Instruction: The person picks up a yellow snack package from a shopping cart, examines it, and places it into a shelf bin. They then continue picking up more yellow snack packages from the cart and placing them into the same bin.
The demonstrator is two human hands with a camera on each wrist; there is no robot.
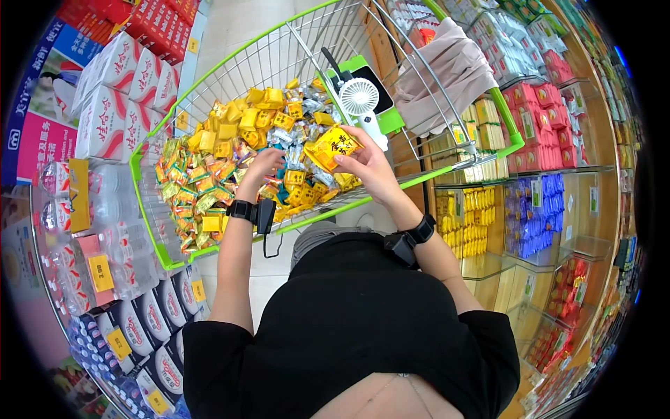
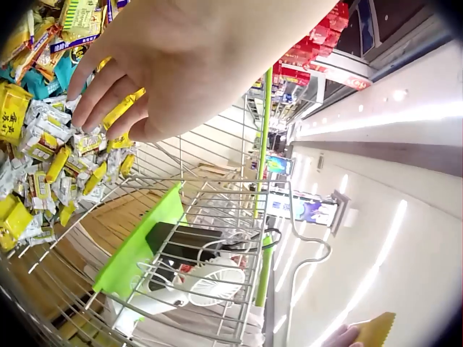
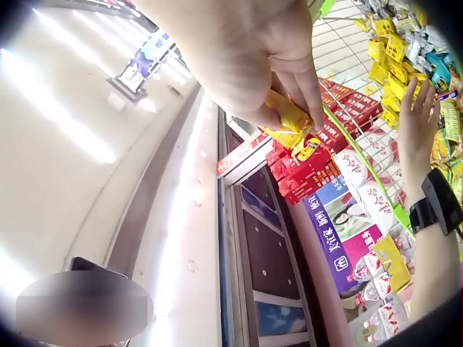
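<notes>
Yellow packet point(image 1: 329, 149), nearly square with no clear long axis, sits above the heaped sweets point(image 1: 227, 130) at ten o'clock from the right hand point(image 1: 368, 166) pinching it, the left hand point(image 1: 265, 166) loose-fingered, seemingly empty, farther off toward nine.

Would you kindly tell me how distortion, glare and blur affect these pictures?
Head view: strong distortion curves the shelves, yet print on the yellow packet in the right hand is legible; left wrist: ceiling lights glare as white streaks; right wrist: similar glare, plus a blurred oval patch, lower left.
</notes>
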